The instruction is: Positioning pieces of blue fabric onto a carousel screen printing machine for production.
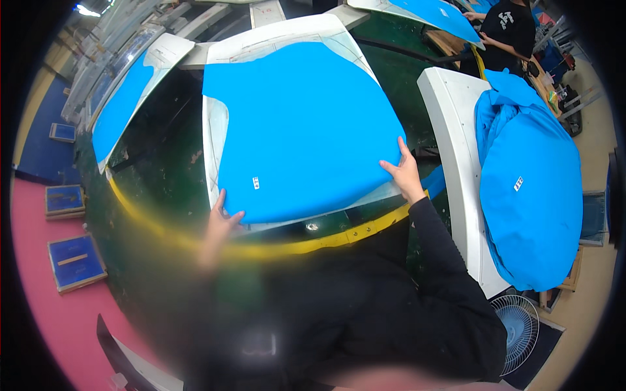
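A blue fabric piece (300,130) with a small white printed label lies over a pale board (215,124) in front of me. Its far edge is wavy, and the board shows around it. My left hand (222,225) touches the near left corner, thumb and forefinger spread apart. At the right edge rests my right hand (405,173), its thumb and fingers likewise apart on the fabric. Any fingers beneath the edge are hidden. To the right, a loose heap of similar blue fabric pieces (535,189) lies on a white stand (450,163).
A curved yellow rail (293,249) runs between me and the board. Another board with blue fabric (124,104) stands at left, and one more (437,16) at far right near a co-worker (508,32). A fan (516,332) stands at lower right. Framed blue screens (75,260) lie at left.
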A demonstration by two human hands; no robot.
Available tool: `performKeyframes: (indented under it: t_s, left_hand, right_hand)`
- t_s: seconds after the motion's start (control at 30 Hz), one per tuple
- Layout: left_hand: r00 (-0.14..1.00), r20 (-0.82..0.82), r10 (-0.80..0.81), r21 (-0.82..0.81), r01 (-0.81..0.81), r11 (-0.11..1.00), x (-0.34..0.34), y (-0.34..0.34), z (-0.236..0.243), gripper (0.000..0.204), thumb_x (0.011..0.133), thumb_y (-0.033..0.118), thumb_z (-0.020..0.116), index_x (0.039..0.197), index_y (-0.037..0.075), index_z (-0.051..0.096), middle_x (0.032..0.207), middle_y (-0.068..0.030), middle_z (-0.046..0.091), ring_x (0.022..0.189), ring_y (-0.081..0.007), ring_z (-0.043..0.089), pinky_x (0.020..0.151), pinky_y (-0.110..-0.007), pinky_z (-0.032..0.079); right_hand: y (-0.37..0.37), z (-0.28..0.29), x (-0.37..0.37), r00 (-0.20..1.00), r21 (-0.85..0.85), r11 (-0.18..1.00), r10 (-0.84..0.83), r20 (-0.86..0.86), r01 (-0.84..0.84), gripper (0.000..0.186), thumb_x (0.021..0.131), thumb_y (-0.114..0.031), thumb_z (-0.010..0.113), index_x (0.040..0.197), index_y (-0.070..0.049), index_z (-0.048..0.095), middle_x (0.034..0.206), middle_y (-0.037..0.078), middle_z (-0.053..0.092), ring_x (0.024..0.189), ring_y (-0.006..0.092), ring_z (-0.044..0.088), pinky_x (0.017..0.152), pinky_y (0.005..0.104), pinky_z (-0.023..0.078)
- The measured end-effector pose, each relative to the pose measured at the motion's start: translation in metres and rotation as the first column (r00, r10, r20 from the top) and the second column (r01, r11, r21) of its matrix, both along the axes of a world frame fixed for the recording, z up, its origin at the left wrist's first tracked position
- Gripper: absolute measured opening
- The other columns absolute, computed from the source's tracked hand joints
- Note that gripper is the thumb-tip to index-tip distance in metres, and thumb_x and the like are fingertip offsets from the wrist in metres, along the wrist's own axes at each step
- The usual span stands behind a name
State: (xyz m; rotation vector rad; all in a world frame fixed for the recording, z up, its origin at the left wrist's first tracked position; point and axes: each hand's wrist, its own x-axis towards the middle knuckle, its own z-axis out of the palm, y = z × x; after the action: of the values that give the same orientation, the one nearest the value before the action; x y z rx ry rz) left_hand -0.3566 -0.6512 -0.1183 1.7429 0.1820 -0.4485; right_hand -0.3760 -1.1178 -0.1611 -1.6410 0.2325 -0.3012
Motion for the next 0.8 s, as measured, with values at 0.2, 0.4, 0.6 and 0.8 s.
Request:
performKeyframes:
  t_s: [0.2, 0.4, 0.6, 0.8]
  left_hand:
    - [0.999, 0.015, -0.029, 0.043, 0.028, 0.999, -0.007, 0.011, -0.012, 0.086, 0.079, -0.008, 0.065, 0.147, 0.001, 0.014, 0.135, -0.0214, 0.043, 0.077, -0.0133, 0.061, 0.053, -0.021, 0.053]
    - [0.983, 0.169, -0.067, 0.111, 0.049, 0.993, -0.009, 0.02, -0.035, 0.086, 0.079, -0.009, 0.064, 0.148, 0.004, 0.014, 0.14, -0.0229, 0.036, 0.079, -0.015, 0.062, 0.052, -0.022, 0.054]
    - [0.959, 0.259, -0.117, 0.271, 0.044, 0.962, -0.007, 0.009, -0.043, 0.087, 0.077, -0.013, 0.063, 0.148, 0.007, 0.017, 0.143, -0.0175, 0.031, 0.088, -0.0194, 0.063, 0.054, -0.023, 0.055]
    - [0.926, 0.372, -0.066, 0.302, -0.053, 0.952, -0.015, 0.007, -0.062, 0.08, 0.077, -0.008, 0.065, 0.145, 0.003, 0.025, 0.138, -0.0131, 0.033, 0.101, -0.0244, 0.06, 0.066, -0.027, 0.057]
  right_hand:
    - [0.006, 0.002, -0.008, 0.996, -0.008, 1.0, 0.013, -0.087, -0.014, 0.089, 0.075, 0.01, 0.069, 0.146, 0.005, 0.015, 0.149, 0.02, 0.025, 0.135, 0.025, 0.03, 0.108, 0.0339, 0.03]
    - [0.007, 0.001, -0.015, 0.983, 0.035, 0.999, 0.037, -0.178, -0.031, 0.089, 0.075, 0.009, 0.069, 0.146, 0.003, 0.015, 0.148, 0.02, 0.026, 0.132, 0.0266, 0.034, 0.106, 0.0344, 0.035]
    - [-0.001, -0.042, -0.012, 0.989, -0.171, 0.98, -0.085, 0.121, 0.105, 0.081, 0.074, -0.001, 0.073, 0.144, -0.005, 0.031, 0.117, 0.007, 0.051, 0.072, 0.0062, 0.048, 0.062, 0.0234, 0.044]
    - [0.041, -0.015, -0.038, 0.982, -0.115, 0.989, -0.112, -0.151, 0.095, 0.047, 0.077, -0.008, 0.074, 0.121, -0.01, 0.06, 0.08, -0.001, 0.047, 0.059, 0.0048, 0.038, 0.052, 0.0235, 0.034]
